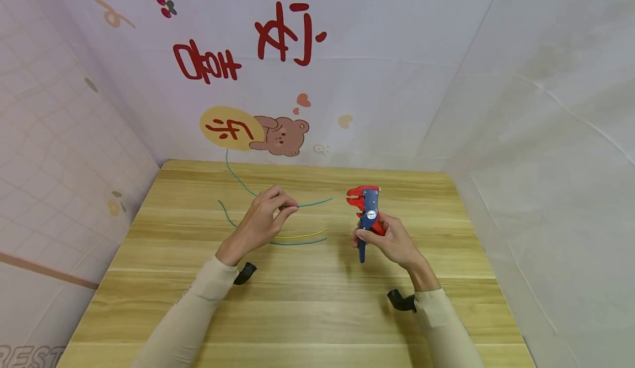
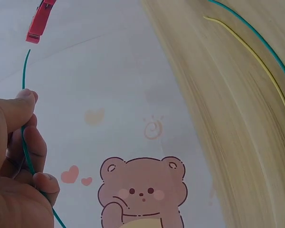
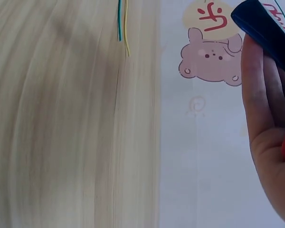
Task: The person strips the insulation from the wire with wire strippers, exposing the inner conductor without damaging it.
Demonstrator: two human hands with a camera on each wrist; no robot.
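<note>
Left hand pinches green wire, one end jutting rightward

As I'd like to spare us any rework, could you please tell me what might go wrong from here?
The thin green wire sticks out unsupported beyond the left fingers, so its tip might bend or miss the mouth of the red-and-blue wire stripper. The thin yellow wire and a second thin green wire lie close together, so reaching for one could disturb both.
</note>
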